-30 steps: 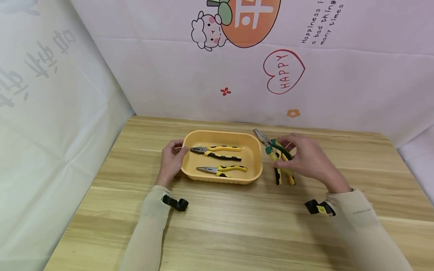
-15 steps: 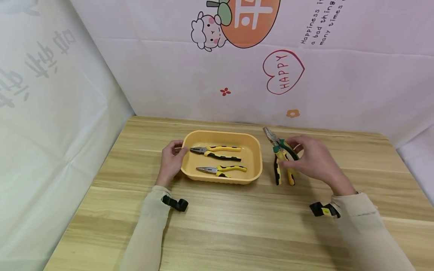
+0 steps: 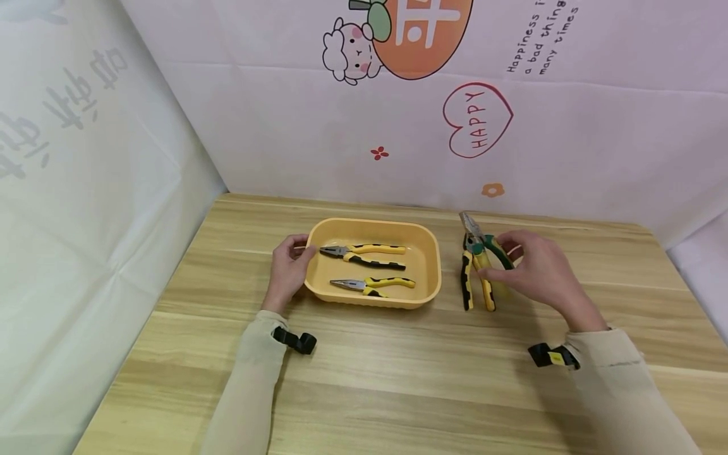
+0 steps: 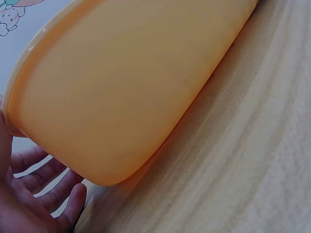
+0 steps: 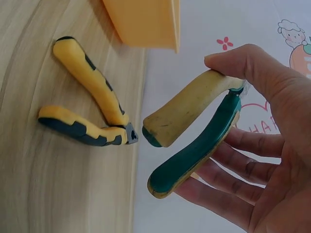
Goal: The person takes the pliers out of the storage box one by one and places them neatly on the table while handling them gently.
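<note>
My left hand (image 3: 287,268) holds the left end of a yellow plastic tray (image 3: 423,268), thumb at the rim and fingers along the outer wall. Inside lie combination pliers (image 3: 376,264) and, nearer me, long-nose pliers (image 3: 392,282), both with yellow-and-black handles. To the right of the tray, my right hand (image 3: 537,272) grips green-and-yellow-handled pliers (image 5: 197,150) between thumb and fingers, metal nose tilted to the upper left. Below them, another yellow-and-black pair of pliers (image 5: 92,77) lies on the table, handles spread; the held pair partly covers it in the head view.
The wood-grain table (image 3: 375,379) ends at a printed white cloth (image 3: 273,126) behind the tray. A second white cloth (image 3: 85,208) hangs along the left side. Dark camera bands (image 3: 292,339) sit on both wrists.
My right hand has moved steadily to the right with the green-handled pliers, farther from the tray and over the pair on the table. The left hand and tray have stayed put.
</note>
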{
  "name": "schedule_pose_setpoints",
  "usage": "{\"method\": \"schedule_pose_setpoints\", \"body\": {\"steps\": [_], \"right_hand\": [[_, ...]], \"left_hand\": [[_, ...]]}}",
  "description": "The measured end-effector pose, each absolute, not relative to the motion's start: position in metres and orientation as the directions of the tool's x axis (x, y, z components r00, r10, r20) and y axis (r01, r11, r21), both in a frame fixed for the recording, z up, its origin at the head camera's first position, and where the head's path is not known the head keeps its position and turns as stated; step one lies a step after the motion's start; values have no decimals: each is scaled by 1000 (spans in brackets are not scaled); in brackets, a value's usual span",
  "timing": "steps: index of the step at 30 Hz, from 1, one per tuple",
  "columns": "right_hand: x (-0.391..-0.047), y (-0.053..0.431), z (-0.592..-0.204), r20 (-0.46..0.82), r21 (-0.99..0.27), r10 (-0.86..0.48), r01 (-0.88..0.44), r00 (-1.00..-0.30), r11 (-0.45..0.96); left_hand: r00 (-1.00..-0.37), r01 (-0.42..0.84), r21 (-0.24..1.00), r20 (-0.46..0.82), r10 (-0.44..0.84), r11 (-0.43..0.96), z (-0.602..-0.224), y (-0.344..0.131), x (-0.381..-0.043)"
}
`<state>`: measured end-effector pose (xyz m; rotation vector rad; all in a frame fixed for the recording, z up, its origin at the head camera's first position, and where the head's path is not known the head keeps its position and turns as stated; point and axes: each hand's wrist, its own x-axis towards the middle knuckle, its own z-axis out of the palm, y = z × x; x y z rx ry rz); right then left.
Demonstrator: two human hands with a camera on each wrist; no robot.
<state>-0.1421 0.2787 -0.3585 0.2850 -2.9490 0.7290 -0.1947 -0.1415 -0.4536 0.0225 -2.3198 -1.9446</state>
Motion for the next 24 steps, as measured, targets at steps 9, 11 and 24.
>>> {"method": "schedule_pose_setpoints", "body": {"steps": [9,11,24], "right_hand": [[-140,291,-361,83,-450,-113,-139,-990,882],[-140,294,-362,74,-448,-103,-126,-992,885],[-134,309,-369,22,-434,-38,-44,-999,900]], "left_hand": [[-993,63,981,79,-83,186,-454,-141,-194],[-993,65,981,81,-81,183,-454,-141,-194],[-994,64,981,79,-72,183,-453,-142,-193]]}}
